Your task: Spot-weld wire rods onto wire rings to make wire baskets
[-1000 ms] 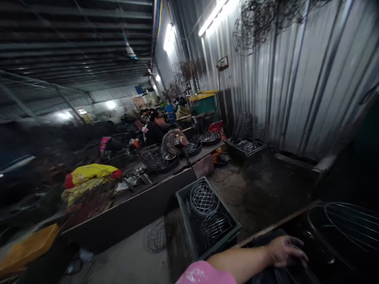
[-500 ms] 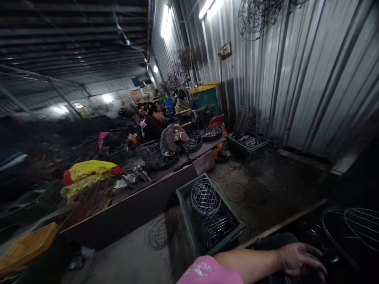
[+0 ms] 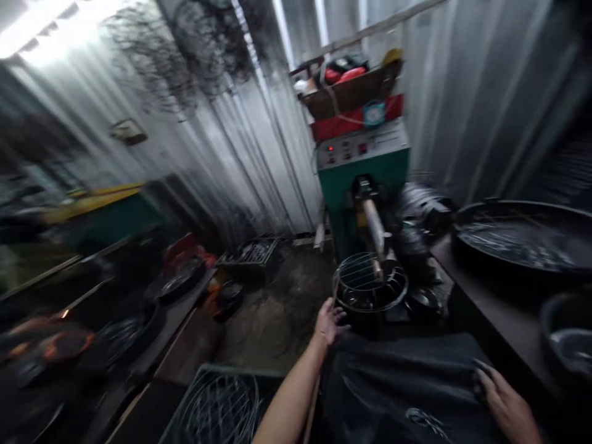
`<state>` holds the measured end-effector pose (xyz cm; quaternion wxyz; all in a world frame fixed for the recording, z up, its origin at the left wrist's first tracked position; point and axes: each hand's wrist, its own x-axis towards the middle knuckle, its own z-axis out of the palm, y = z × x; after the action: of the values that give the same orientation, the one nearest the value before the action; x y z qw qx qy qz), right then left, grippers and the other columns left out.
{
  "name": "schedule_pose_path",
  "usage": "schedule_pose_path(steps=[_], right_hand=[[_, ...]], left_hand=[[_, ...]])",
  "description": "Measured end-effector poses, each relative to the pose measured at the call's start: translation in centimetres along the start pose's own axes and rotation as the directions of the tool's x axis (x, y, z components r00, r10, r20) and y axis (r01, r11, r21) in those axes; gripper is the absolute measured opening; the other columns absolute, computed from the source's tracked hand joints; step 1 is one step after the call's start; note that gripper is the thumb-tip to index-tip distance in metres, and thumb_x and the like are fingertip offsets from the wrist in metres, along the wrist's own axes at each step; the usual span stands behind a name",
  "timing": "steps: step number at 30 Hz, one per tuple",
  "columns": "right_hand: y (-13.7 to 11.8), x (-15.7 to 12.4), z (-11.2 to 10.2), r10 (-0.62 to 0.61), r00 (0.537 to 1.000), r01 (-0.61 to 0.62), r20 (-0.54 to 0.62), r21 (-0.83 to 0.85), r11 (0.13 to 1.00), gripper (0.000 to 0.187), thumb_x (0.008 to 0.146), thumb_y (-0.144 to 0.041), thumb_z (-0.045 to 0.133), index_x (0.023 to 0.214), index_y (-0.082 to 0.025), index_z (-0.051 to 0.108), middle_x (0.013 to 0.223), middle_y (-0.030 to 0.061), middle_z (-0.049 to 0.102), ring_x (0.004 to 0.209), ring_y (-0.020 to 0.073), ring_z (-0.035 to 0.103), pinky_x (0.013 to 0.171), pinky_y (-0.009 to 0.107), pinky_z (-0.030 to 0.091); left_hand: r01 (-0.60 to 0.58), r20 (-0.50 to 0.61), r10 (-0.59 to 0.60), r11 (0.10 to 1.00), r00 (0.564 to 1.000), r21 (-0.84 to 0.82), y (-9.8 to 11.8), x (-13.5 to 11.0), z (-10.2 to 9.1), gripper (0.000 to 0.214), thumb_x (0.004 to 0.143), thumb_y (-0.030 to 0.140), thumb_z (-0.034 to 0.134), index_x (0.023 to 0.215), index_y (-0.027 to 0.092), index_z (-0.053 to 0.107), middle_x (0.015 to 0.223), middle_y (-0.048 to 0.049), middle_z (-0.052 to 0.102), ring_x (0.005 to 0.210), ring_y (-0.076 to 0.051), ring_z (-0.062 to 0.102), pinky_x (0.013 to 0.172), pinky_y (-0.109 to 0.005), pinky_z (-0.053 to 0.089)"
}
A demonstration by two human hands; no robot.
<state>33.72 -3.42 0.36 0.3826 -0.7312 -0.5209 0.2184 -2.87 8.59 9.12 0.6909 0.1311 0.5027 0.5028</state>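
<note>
My left hand (image 3: pixel 329 322) reaches forward with its fingers spread, just left of a round wire basket (image 3: pixel 370 285) that stands under the arm of a green machine (image 3: pixel 363 169). It touches or nearly touches the basket's left side. My right hand (image 3: pixel 502 401) rests at the lower right on a black cloth (image 3: pixel 402 382) that covers my lap, with its fingers curled on the cloth's edge. The picture is smeared by motion.
A dark bench (image 3: pixel 499 302) on the right carries a wide black tray of wire parts (image 3: pixel 522 237) and a bowl (image 3: pixel 571 345). A green crate with wire baskets (image 3: pixel 217 404) stands at the lower left. Corrugated metal walls (image 3: pixel 231 160) close the back. More trays (image 3: pixel 180 280) lie along the left.
The view has swung right, from the long workshop to the green machine. My left hand has come into view and reached out to the wire basket. My right hand stays on the black cloth.
</note>
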Motion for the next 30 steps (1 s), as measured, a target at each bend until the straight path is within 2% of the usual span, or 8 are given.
schedule_pose_path(steps=[3,5,8,10,16,21,25,30], right_hand=[[-0.6,-0.5,0.3,0.126,0.992,-0.122,-0.005,0.231,0.965,0.037,0.071,-0.053,0.044,0.083,-0.028,0.068,0.057,0.0048,0.058,0.057,0.0247,0.061,0.057,0.033,0.049],[-1.1,-0.8,0.4,0.145,0.989,-0.133,-0.011,0.338,0.932,0.034,0.068,-0.053,0.047,0.076,-0.026,0.066,0.056,0.0042,0.057,0.057,0.0234,0.059,0.059,0.032,0.049],[-0.8,-0.8,0.7,0.142,0.99,-0.124,-0.007,0.447,0.886,0.035,0.072,-0.051,0.042,0.078,-0.023,0.061,0.058,0.0016,0.056,0.052,0.0197,0.056,0.052,0.029,0.047],[0.0,-0.6,1.2,0.16,0.987,-0.147,0.015,0.496,0.856,0.034,0.074,-0.049,0.04,0.082,-0.021,0.058,0.061,0.0,0.056,0.048,0.0168,0.055,0.045,0.026,0.044],[1.7,-0.4,2.4,0.154,0.985,-0.175,0.084,0.486,0.856,0.024,0.078,-0.042,0.039,0.078,-0.02,0.048,0.063,-0.0028,0.054,0.044,0.0103,0.052,0.04,0.02,0.039],[1.4,-0.5,2.5,0.139,0.985,-0.17,0.1,0.509,0.844,0.029,0.078,-0.047,0.039,0.081,-0.02,0.048,0.066,-0.0024,0.054,0.046,0.0118,0.054,0.04,0.022,0.041],[1.1,-0.7,2.7,0.149,0.985,-0.172,0.087,0.518,0.838,0.031,0.077,-0.049,0.04,0.081,-0.019,0.049,0.066,-0.0028,0.054,0.047,0.0116,0.054,0.041,0.022,0.042],[-0.3,0.8,2.0,0.261,0.956,-0.286,0.135,0.635,0.718,0.032,0.072,-0.051,0.05,0.076,-0.019,0.047,0.061,-0.0039,0.052,0.043,0.0115,0.052,0.038,0.022,0.038]], left_hand=[[-0.012,-0.045,0.02,0.988,0.999,0.155,3.3,-0.7,2.4,0.053,0.079,0.054,0.052,0.119,0.02,0.044,0.1,-0.0088,0.055,0.095,-0.023,0.056,0.081,-0.052,0.046],[0.035,-0.112,-0.007,0.966,0.994,0.254,4.5,-0.7,3.9,0.053,0.077,0.053,0.056,0.119,0.022,0.046,0.096,-0.0079,0.055,0.093,-0.024,0.056,0.079,-0.051,0.047],[0.123,-0.25,-0.035,0.93,0.968,0.346,5.5,0.1,5.8,0.034,0.078,0.047,0.055,0.101,0.021,0.055,0.083,-0.0047,0.055,0.074,-0.02,0.058,0.073,-0.048,0.05],[0.183,-0.277,-0.081,0.913,0.957,0.365,5.6,0.6,6.5,0.029,0.075,0.045,0.06,0.085,0.018,0.056,0.072,-0.0022,0.053,0.06,-0.017,0.056,0.066,-0.042,0.052],[0.23,-0.28,-0.126,0.897,0.952,0.378,5.1,1.1,6.9,0.023,0.073,0.035,0.064,0.068,0.017,0.052,0.053,0.0012,0.05,0.041,-0.014,0.051,0.044,-0.029,0.048],[0.226,-0.216,-0.154,0.903,0.964,0.367,5.2,1.6,6.9,0.02,0.07,0.025,0.067,0.064,0.016,0.05,0.047,0.0029,0.05,0.036,-0.014,0.051,0.038,-0.025,0.044],[0.19,-0.203,-0.127,0.924,0.971,0.331,5.0,1.4,6.9,0.015,0.075,0.02,0.062,0.067,0.016,0.051,0.044,0.0037,0.049,0.034,-0.013,0.05,0.036,-0.023,0.043],[0.19,-0.163,-0.144,0.93,0.976,0.314,4.7,2.2,6.4,0.018,0.072,0.02,0.064,0.065,0.016,0.048,0.046,0.004,0.049,0.035,-0.012,0.049,0.038,-0.023,0.044]])
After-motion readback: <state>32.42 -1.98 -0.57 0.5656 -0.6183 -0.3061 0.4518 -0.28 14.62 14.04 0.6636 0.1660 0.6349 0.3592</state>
